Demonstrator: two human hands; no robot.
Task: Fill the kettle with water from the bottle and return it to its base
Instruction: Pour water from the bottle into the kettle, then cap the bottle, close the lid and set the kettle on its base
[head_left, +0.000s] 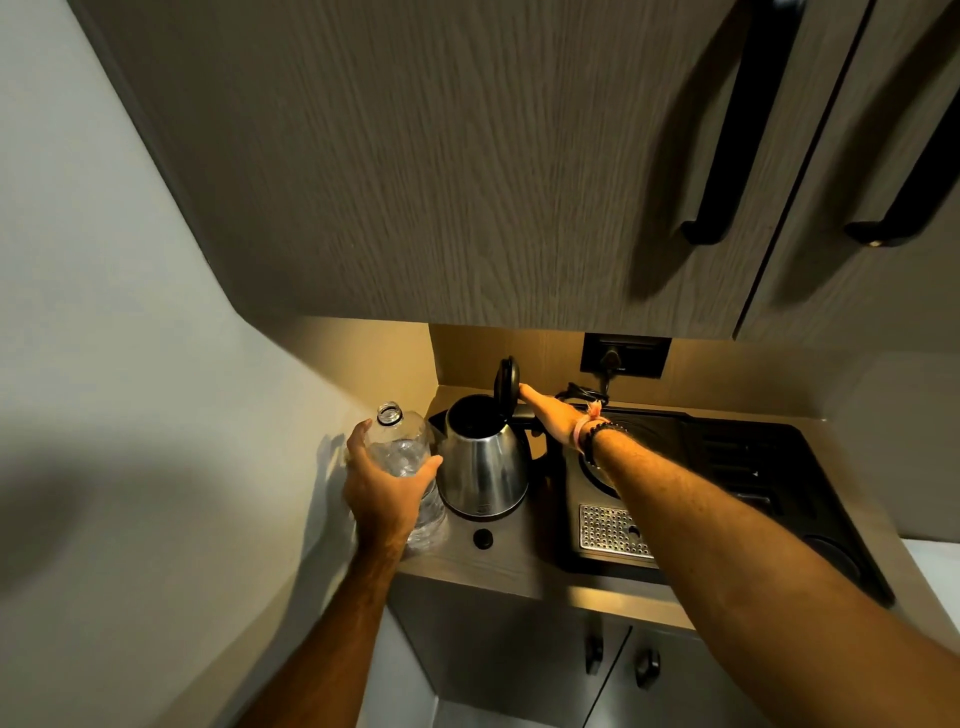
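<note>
A steel kettle stands on its base on the counter, and its black lid is flipped up. My right hand reaches over the kettle's handle with a fingertip touching the raised lid. To the left of the kettle, my left hand grips a clear plastic water bottle. The bottle stands upright with its cap off. A small black cap lies on the counter in front of the kettle.
A black tray with a perforated metal drip grid fills the counter right of the kettle. A wall socket with a plugged cable sits behind. Wood cabinets hang low overhead. A white wall closes the left side.
</note>
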